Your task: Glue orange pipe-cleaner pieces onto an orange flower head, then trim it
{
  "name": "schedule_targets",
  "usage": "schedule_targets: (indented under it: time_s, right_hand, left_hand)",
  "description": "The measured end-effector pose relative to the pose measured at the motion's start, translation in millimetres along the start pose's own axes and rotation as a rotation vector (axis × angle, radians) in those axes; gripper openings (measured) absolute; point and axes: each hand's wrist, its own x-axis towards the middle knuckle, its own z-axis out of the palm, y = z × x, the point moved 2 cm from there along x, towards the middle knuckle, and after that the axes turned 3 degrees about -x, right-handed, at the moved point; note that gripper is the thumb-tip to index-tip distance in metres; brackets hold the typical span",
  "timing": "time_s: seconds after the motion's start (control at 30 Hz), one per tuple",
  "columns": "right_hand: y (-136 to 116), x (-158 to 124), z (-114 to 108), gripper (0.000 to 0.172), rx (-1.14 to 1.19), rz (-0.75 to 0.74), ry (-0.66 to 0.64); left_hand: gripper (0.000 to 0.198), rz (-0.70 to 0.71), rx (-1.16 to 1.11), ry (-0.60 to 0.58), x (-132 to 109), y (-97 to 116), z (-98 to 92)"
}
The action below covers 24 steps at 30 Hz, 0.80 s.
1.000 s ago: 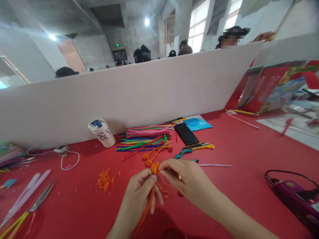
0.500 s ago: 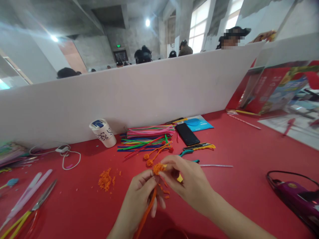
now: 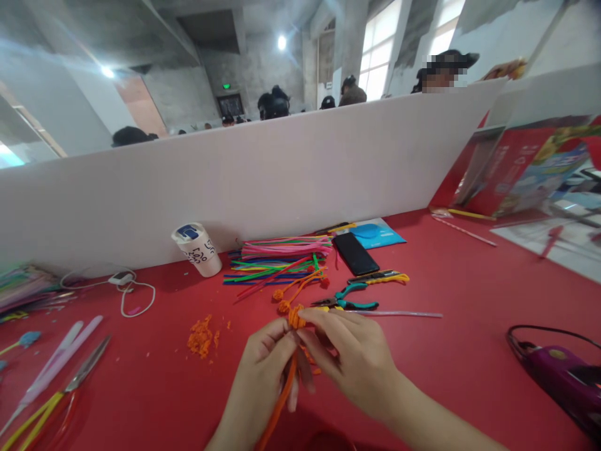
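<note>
Over to the head view, and it's two bare hands close together, low in the middle, above the red table. The left hand rises from the bottom edge, thumb and forefinger clamped on the orange piece just below its wound, ball-like top; the other fingers curl loosely underneath, and an orange stem trails down past them. In from the lower right slants the other forearm, and the right hand, back upward, fingers bent, brings forefinger and thumb to the ball's right side. Touching, yes; whether they pinch, it's impossible to tell! So the piece sits between both sets of fingertips. Just beyond, two small orange balls; past the right knuckles, teal-handled pliers, handles spread; and out to the left, orange scraps, with scissors farther off.
</note>
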Motion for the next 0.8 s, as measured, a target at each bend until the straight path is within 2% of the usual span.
schedule_targets:
  time_s: [0.2,0.67,0.8]
  right_hand:
    - [-0.5,0.7,-1.3,0.012,0.098,0.086,-0.005]
    - [-2.1,2.5,-6.0,0.013,0.209,0.117,-0.024]
    - [-1.9,3.7,-9.7,0.012,0.174,0.105,-0.016]
  left_hand:
    - [0.020,0.001,-0.025,-0.011,1.2,-2.6,-1.0]
    - [0.022,-0.004,-0.034,-0.011,-4.5,3.8,1.5]
    - [0.022,-0.026,-0.044,-0.027,-5.0,2.5,1.1]
